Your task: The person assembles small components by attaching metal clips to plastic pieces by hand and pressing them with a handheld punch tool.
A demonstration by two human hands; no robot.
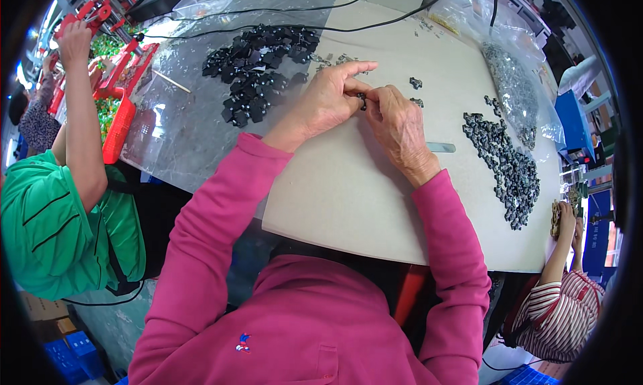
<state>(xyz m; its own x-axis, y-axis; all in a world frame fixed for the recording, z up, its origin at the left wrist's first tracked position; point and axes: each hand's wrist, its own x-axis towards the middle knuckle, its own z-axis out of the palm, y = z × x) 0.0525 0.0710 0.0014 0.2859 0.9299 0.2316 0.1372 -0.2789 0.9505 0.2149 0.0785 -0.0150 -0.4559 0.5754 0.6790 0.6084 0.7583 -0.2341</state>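
Observation:
My left hand [329, 98] and my right hand [400, 122] meet over the table. A small dark part [362, 102] shows between their fingertips, mostly covered. My left thumb and fingers pinch it, with the index finger stretched out above. The closed fingertips of my right hand press at the same part. Two similar small dark parts lie just past my right hand, one of them a small dark piece [416, 83]. A short flat metal strip [441, 147] rests beside my right wrist.
A heap of black flat pieces [258, 63] lies on a clear sheet to the left. Small dark parts [506, 167] are piled right, beside a plastic bag [510, 83] of parts. Black cables [321, 28] cross the far side. Co-workers sit left and right; a red basket [119, 127] stands left.

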